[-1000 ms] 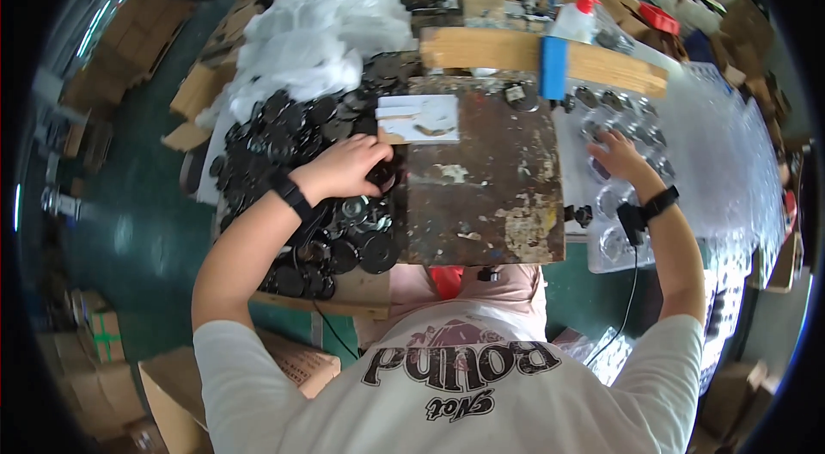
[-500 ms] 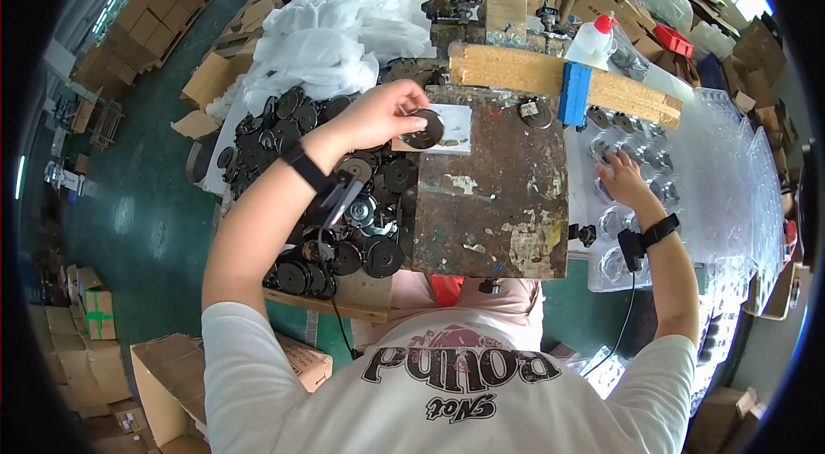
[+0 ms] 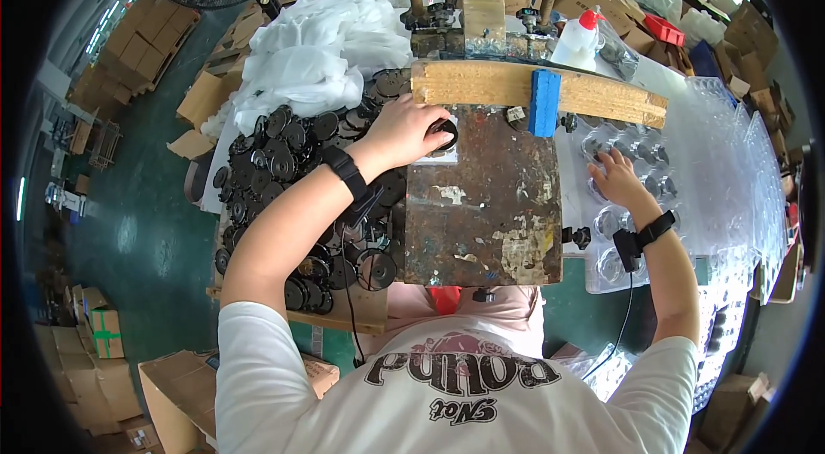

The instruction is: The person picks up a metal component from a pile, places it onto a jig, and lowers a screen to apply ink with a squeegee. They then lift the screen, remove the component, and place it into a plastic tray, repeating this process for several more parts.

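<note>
My left hand (image 3: 402, 134) grips a black disc (image 3: 444, 135) by its edge, thumb on the near side. The disc sits over a small white pad (image 3: 443, 156) on the paint-stained board (image 3: 481, 222); whether it touches the pad is hard to tell. Fingers apart, my right hand (image 3: 620, 180) rests on a clear plastic tray (image 3: 608, 284) with round pockets, its fingertips by the dark round pieces (image 3: 650, 153) in the far pockets. What lies beneath its palm is hidden.
Left of the board lies a heap of black discs (image 3: 284, 162), with white bags (image 3: 314, 50) behind. A wooden bar (image 3: 481, 82) with a blue block (image 3: 544, 101) crosses the board's far side. Beyond stands a red-capped bottle (image 3: 577, 41); clear trays (image 3: 730, 162) are stacked at right.
My left hand has moved right with the disc and turned over it, covering more of the white pad. My right hand stays nearly still on the tray. The view has shifted slightly.
</note>
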Motion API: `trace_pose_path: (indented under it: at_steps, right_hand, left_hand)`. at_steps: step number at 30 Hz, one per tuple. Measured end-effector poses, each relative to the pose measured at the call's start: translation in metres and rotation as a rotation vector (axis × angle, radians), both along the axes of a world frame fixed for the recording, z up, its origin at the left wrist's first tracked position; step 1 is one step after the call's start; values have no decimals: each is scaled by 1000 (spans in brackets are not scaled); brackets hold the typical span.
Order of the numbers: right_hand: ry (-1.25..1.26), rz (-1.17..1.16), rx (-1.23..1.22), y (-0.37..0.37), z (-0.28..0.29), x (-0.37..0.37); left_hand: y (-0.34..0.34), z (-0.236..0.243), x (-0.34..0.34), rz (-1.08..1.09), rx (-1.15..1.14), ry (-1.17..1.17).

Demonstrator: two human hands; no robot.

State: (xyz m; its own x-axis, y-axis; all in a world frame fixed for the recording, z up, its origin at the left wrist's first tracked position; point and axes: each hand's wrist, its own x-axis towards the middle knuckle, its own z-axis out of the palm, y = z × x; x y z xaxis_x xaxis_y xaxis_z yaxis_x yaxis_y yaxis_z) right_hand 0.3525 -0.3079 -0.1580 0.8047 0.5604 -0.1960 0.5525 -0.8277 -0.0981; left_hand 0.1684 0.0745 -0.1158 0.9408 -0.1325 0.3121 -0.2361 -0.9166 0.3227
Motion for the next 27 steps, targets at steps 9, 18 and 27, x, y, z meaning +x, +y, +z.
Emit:
trace_pose_path:
  at_steps: [9,18,27]
  right_hand:
    - [-8,2,-16,0,1,2]
    - [-26,28,-7,-3,-10,10]
    - [-13,45,-39,-8,-14,20]
  left_hand:
    - [13,2,1,-4,146,58]
    - [33,12,6,-119,282,185]
    - [0,52,-44,139,-126,10]
